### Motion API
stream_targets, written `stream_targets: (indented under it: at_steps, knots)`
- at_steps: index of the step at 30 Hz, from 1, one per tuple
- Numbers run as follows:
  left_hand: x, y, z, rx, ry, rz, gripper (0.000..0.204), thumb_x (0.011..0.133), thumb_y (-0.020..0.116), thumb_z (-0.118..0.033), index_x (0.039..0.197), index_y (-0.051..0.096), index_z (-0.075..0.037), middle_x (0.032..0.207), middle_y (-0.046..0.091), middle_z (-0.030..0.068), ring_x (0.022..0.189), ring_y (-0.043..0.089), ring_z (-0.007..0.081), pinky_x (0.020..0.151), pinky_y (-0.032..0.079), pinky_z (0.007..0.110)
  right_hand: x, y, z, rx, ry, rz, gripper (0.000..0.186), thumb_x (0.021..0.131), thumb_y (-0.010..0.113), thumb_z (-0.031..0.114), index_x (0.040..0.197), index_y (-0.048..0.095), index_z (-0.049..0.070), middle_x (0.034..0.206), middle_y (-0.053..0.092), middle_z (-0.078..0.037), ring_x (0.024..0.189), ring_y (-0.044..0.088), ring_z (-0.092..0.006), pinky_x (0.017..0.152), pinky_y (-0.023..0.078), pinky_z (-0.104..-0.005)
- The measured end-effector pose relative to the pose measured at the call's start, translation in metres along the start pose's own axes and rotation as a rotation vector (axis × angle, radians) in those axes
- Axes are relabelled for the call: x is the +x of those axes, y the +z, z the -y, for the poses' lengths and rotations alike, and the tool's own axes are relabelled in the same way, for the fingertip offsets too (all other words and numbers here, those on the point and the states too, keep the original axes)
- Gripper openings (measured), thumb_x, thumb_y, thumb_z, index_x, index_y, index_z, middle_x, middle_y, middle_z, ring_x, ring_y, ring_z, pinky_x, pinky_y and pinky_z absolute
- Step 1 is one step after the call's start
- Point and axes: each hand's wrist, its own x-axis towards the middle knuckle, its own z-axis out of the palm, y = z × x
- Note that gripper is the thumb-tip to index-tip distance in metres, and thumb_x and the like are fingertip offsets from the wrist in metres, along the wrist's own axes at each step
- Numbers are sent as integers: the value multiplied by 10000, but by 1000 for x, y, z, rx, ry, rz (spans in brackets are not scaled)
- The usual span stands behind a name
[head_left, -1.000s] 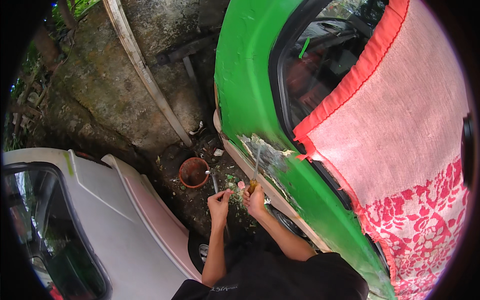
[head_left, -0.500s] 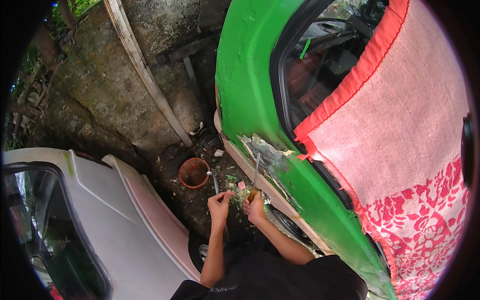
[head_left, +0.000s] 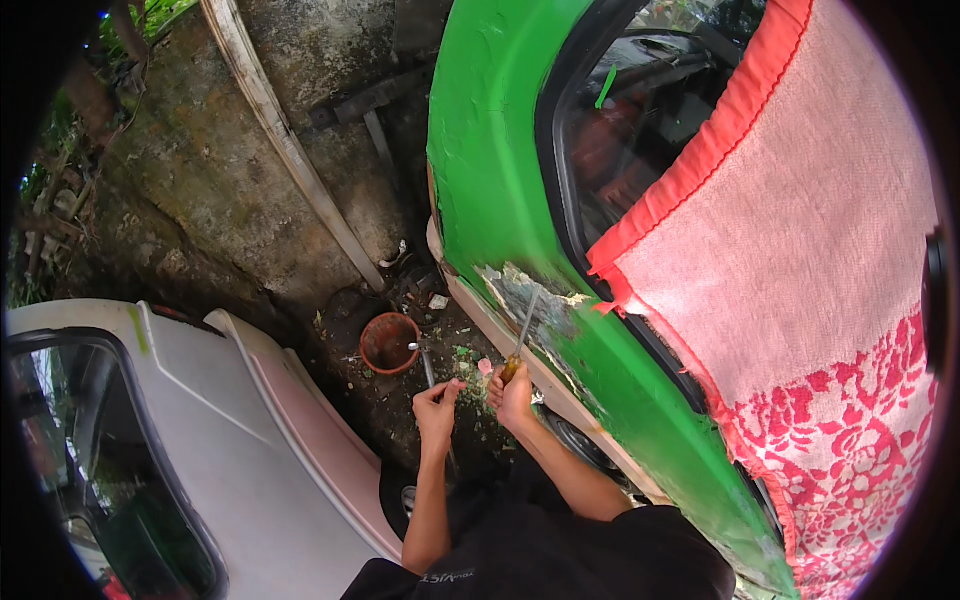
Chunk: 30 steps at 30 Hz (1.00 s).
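Ground: dark, dirty ground [head_left: 372, 408] is seen between the two cars.
Bucket: an orange-brown bucket [head_left: 390, 343] is placed upright on it, the open top turned upward.
Flakes: green and pale flakes [head_left: 465, 353] are scattered near the bucket.
Pink piece: one pink piece [head_left: 485, 366] is found among them.
White scrap: a whitish scrap [head_left: 438, 301] is left beyond the bucket, to the right.
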Motion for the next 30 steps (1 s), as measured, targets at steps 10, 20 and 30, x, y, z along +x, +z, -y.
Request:
stream_targets:
  at_steps: [10, 20, 30]
  knots:
    - [2, 0, 3, 33, -2, -11, 292, 918, 688, -307, 906, 766, -26, 512, 338, -95, 423, 271, 18, 397, 199, 246, 1, 0, -5, 22, 46, -27, 561, 1030, 220, 455, 610, 379, 118, 463, 320, 5, 325, 238, -126, 328, 192, -291]
    - [0, -2, -5, 12, -11, 12, 303, 920, 687, -303, 902, 762, -10, 501, 338, -90, 418, 264, 21, 397, 193, 252, 7, -8, -12, -101, 50, 38, 610, 1006, 167, 563, 614, 345, 130, 478, 266, 25, 373, 235, -115, 362, 200, -281]
    - [-5, -1, 3, 38, -26, 15, 278, 922, 684, -293, 893, 769, -30, 511, 357, -86, 436, 272, 19, 399, 197, 254, 7, 22, 40, -133, -208, 147, 556, 1029, 209, 456, 650, 406, 100, 502, 344, 5, 385, 276, -115, 365, 213, -289]
